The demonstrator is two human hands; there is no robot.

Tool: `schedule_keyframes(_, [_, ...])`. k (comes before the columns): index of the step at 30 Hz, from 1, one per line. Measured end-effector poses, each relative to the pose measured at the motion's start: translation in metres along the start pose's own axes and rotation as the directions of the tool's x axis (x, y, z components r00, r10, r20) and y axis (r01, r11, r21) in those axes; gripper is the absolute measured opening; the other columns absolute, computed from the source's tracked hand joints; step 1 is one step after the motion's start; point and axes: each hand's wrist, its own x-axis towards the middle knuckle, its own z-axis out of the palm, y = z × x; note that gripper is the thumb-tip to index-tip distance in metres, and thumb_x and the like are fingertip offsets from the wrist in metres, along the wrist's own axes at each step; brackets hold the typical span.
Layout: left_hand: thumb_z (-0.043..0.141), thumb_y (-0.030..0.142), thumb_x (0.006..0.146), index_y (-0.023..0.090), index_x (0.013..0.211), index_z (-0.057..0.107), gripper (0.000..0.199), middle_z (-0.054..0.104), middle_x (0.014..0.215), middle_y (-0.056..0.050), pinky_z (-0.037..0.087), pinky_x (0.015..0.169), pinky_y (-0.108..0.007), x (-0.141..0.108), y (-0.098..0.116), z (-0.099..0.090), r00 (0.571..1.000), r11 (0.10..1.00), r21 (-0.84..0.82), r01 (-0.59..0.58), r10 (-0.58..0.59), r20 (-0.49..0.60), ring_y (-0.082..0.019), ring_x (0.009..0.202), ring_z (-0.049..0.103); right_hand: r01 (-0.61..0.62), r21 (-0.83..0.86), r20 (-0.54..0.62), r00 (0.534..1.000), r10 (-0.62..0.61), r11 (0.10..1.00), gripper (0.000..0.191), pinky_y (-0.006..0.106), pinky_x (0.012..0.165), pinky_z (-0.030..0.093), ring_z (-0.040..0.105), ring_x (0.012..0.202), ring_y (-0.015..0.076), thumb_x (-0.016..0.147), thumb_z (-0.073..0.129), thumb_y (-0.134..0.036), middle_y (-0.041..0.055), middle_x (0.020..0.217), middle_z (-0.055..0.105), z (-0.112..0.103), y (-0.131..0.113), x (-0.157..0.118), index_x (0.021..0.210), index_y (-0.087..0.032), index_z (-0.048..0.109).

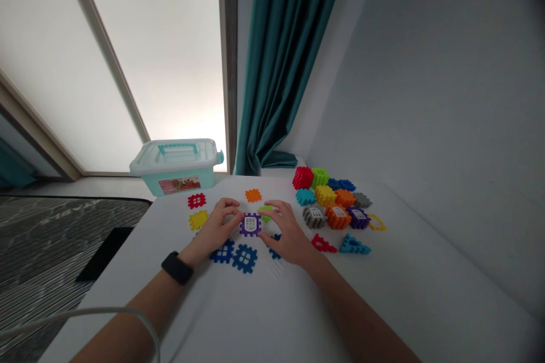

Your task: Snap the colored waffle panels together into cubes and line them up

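Layout of your desk (272,312): a tile (250,224) between your left hand (218,226) and your right hand (286,232); loose tiles (244,259) around them, nearer, farther and to the left; tile stacks (326,195) to your right, two triangles (356,246) before those; a storage box (206,180) at the far left; a curtain (276,68) behind the desk

Dim light, backlit by glowing frosted panels (179,62), faint shadows on table (238,317), dark upper-right corner

purple tile (251,233) before me smooth moulded plastic, blue tiles (244,268) likewise, my table (238,317) smooth and matt, my watch strap (177,268) matt, lidded box (176,165) semi-clear plastic, curtain (283,51) cloth with faint sheen, wall (430,96) smooth matt
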Motion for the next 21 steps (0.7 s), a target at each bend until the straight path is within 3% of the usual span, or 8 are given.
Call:
schedule_keyframes(12, [0.052, 0.036, 0.096, 0.019, 0.079, 0.067, 0.028, 0.058, 0.108, -0.007, 0.049, 0.100, -0.041, 0.000, 0.001, 0.001, 0.998, 0.996, 0.062, -0.065, 0.066, -0.018, -0.022, 0.104, 0.060, 0.042, -0.048, -0.004, 0.999, -0.042, 0.998, 0.040, 0.054, 0.104, 0.047, 0.048, 0.127, 0.0309, 0.085, 0.068, -0.023, 0.0114, 0.131, 0.053, 0.000, 0.005, 0.001, 0.124, -0.027, 0.060])
schedule_keyframes(17, [0.058, 0.032, 0.092, 0.020, 0.099, 0.066, 0.016, 0.057, 0.114, -0.009, 0.047, 0.099, -0.045, -0.003, 0.006, -0.006, 0.970, 0.936, 0.274, -0.220, 0.239, -0.037, -0.025, 0.110, 0.058, 0.046, -0.061, -0.062, 0.997, -0.049, 0.997, 0.041, 0.052, 0.102, 0.050, 0.049, 0.124, 0.0300, 0.084, 0.068, -0.021, 0.0110, 0.130, 0.053, 0.000, 0.009, 0.001, 0.123, -0.028, 0.061])
schedule_keyframes(21, [0.071, 0.033, 0.083, 0.022, 0.109, 0.063, 0.029, 0.056, 0.121, -0.010, 0.046, 0.101, -0.047, -0.006, 0.007, -0.012, 0.935, 0.841, 0.427, -0.333, 0.353, 0.036, -0.029, 0.116, 0.055, 0.024, -0.053, -0.098, 0.995, -0.029, 0.998, 0.041, 0.050, 0.099, 0.052, 0.050, 0.124, 0.0294, 0.083, 0.068, -0.020, 0.0103, 0.131, 0.052, -0.001, 0.010, 0.001, 0.122, -0.030, 0.062])
